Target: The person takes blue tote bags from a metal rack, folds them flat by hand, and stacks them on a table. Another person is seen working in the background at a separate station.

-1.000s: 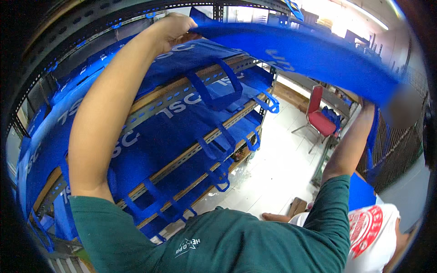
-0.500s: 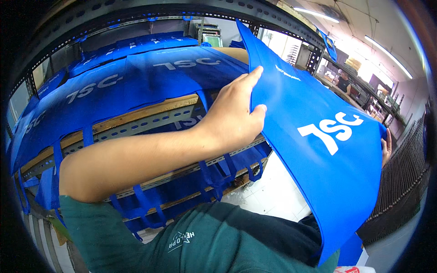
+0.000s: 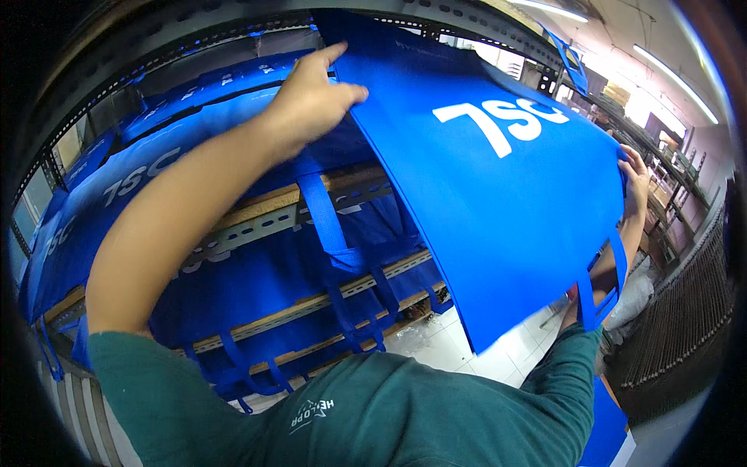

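You have the bag [image 3: 498, 210] raised and spread out in front of the rack [image 3: 280, 223].
At your far left, blue shelf bags [image 3: 93, 233] with white lettering lie on the rack. Next comes your left hand [image 3: 315, 89], thumb and forefinger spread apart against the bag's left edge; whether it grips, I cannot tell. Below it a blue strap [image 3: 319, 214] hangs down. The bag fills the middle, tilted, its blue face and large white lettering toward you, its lower corner over the pale floor [image 3: 436, 338]. A loop handle [image 3: 585, 296] hangs at its lower right. Your right hand [image 3: 636, 175] holds the bag, fingers curled on the right edge. Farther right is a dark wire rack [image 3: 677, 311].
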`<state>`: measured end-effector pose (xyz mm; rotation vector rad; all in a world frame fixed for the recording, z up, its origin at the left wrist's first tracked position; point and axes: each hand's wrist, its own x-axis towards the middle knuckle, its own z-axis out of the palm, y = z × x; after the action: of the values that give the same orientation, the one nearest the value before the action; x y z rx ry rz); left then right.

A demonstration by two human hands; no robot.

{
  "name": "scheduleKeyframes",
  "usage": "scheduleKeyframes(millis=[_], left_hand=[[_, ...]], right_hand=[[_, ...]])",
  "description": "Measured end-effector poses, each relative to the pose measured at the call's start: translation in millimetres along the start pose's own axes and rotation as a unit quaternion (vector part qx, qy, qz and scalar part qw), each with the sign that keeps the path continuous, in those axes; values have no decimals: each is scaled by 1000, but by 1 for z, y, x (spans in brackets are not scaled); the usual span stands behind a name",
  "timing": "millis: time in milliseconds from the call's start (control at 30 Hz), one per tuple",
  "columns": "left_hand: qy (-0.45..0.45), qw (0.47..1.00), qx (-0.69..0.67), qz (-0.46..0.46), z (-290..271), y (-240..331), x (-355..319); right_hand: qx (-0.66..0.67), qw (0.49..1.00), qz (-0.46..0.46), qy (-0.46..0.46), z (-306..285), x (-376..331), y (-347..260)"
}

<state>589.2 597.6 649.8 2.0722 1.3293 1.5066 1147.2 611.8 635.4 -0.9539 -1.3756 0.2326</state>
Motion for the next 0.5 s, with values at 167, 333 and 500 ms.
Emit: scheduleKeyframes(millis=[167,333,500], left_hand=[[2,997,31,-74,-3,-28,75],[-35,997,24,-62,7,-66,138],[-24,983,137,-123,21,-109,169]], right_hand=[[-155,986,-12,-54,42,62,55],[-435,896,-92,-10,86,86,41],[-429,892,-139,-29,127,104,54]])
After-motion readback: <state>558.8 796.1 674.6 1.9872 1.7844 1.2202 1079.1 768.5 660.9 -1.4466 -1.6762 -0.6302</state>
